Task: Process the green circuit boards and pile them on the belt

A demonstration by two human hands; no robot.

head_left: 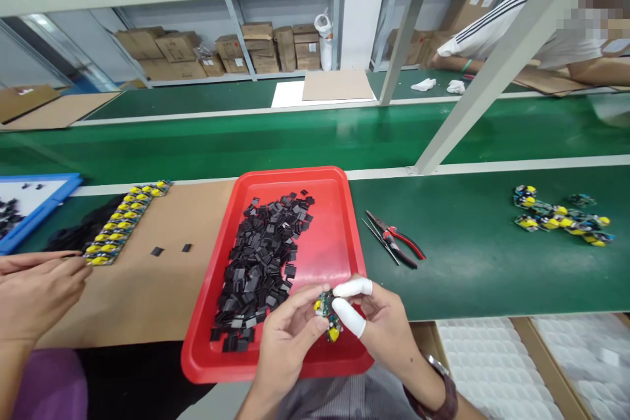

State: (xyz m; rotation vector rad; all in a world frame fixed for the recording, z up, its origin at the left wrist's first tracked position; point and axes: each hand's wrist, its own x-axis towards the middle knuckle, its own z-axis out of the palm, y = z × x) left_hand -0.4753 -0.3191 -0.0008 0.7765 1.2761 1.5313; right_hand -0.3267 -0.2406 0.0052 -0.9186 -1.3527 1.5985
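Observation:
A small circuit board (325, 305) with yellow parts is held over the near end of a red tray (352, 223). My left hand (290, 331) grips the board from the left, thumb and fingers closed on it. My right hand (377, 315), with white finger cots on thumb and forefinger, pinches at the board's upper right edge. Whether a small black piece sits between those fingertips is hard to make out. Many flat black pieces (266, 243) lie heaped in the tray's left and middle part.
Pliers (396, 236) and tweezers (381, 243) lie right of the tray. More circuit boards (561, 216) sit far right, others in rows (118, 223) on brown cardboard at left. A co-worker's hands (39, 295) work beside them. A slanted metal post (472, 85) rises behind.

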